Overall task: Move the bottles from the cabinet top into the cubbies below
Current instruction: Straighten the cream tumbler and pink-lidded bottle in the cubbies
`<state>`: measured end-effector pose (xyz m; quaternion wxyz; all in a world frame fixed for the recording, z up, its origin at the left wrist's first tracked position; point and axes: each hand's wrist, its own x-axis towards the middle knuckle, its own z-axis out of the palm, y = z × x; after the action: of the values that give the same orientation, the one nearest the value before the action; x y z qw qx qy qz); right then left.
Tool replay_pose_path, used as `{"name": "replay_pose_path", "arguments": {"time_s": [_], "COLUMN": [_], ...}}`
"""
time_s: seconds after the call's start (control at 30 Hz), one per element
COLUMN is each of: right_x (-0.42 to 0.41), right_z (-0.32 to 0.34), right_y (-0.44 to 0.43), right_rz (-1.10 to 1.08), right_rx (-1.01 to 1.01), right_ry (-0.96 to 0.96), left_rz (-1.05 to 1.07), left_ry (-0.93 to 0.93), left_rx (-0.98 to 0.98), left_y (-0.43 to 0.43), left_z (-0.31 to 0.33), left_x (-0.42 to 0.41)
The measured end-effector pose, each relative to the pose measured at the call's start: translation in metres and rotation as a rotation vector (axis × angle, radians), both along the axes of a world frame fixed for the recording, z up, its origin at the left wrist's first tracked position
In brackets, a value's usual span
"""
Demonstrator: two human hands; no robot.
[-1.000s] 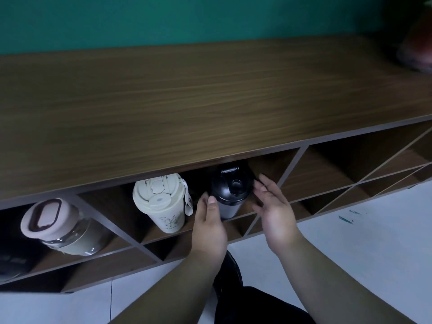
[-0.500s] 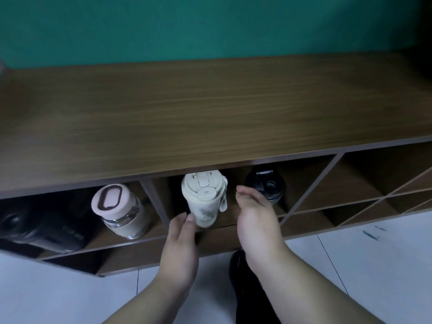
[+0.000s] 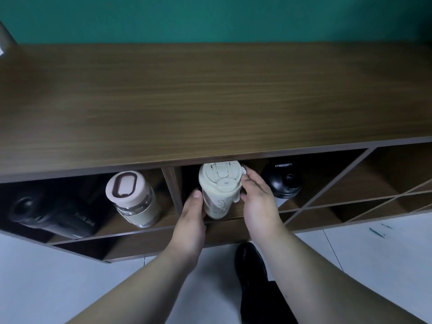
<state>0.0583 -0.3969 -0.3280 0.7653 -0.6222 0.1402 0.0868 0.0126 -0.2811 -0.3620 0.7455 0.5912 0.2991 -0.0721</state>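
A cream tumbler (image 3: 218, 190) with a flip lid lies lid-outward in a middle cubby under the wooden cabinet top (image 3: 210, 101). My left hand (image 3: 191, 220) touches its left side and my right hand (image 3: 257, 197) cups its right side by the strap. To its right, a black shaker bottle (image 3: 284, 182) lies in the adjoining cubby. Left of the divider rests a glass bottle (image 3: 133, 198) with a pink lid, and further left a black bottle (image 3: 51, 213) lies in shadow.
Diagonal shelf dividers (image 3: 339, 185) form cubbies at the right. A teal wall (image 3: 210, 17) stands behind the cabinet. My black shoe (image 3: 251, 265) is on the white tiled floor (image 3: 374, 253) below. A grey object (image 3: 4, 36) pokes in at the top left.
Both hands left the black shaker bottle, shifted left, and closed in on the cream tumbler. The view panned left, bringing the black bottle at the far left into sight.
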Motion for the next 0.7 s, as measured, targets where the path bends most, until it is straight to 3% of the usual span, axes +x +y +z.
{"name": "replay_pose_path", "arguments": {"time_s": [0.7], "right_x": [0.0], "right_z": [-0.007], "right_y": [0.002], "right_rz": [0.01], "right_rx": [-0.037], "right_ry": [-0.047], "left_rz": [-0.059], "left_ry": [-0.03], "left_rx": [0.046], "left_y": [0.001], "left_z": [-0.013], "left_x": [0.008]}}
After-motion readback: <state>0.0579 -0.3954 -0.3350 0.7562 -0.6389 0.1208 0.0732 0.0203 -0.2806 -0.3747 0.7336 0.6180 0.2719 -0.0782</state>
